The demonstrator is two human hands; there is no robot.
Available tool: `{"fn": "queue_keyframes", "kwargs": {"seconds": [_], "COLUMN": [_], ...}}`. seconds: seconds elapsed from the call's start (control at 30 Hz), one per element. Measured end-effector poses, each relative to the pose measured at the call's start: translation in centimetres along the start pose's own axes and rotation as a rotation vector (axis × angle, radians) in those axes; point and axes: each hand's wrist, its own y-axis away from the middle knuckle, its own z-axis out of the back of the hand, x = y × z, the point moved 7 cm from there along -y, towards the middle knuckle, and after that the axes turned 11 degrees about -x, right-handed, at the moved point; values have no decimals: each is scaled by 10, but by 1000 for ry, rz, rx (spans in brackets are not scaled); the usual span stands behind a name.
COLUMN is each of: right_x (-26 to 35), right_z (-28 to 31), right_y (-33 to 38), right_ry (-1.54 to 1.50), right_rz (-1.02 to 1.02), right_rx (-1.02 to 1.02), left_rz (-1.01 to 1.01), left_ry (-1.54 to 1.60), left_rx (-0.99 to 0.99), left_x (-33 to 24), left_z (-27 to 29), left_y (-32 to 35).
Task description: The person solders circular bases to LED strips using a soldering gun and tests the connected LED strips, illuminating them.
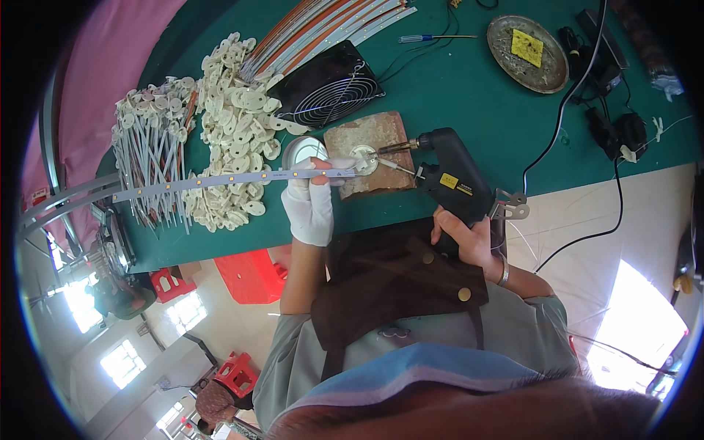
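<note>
At centre, the white-gloved left hand (pixel 308 211) pinches a thin white LED strip (pixel 249 177) running leftward across heaped cream plastic discs (pixel 235 132). The bare right hand (pixel 469 238), right of centre, grips a black pistol-shaped soldering tool (pixel 462 176), tip over a brown square slab (pixel 383 130). A black square fan (pixel 319 81) crowds the slab's upper edge; a round metal dish (pixel 507 64) lies upper right.

Red plastic stools (pixel 236 372) stand on a pale floor (pixel 568 231) near bright windows (pixel 123 364), beyond a green table (pixel 488 139).
</note>
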Motion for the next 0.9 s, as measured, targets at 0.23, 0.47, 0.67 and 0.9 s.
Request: {"fn": "queue_keyframes", "kwargs": {"seconds": [0.23, 0.47, 0.67, 0.9], "right_x": [0, 4, 3, 0], "right_z": [0, -1, 0, 5], "right_y": [0, 0, 1, 1], "right_ry": [-26, 25, -64, -57], "right_rz": [-15, 2, -41, -12], "right_rx": [-8, 15, -4, 16], "left_rz": [4, -9, 7, -5], "left_ry": [22, 26, 5, 4], "left_rx": [5, -62, -62, -53], "left_x": [-2, -1, 2, -3], "left_z": [-2, -1, 1, -2], "left_y": [0, -1, 0, -1]}}
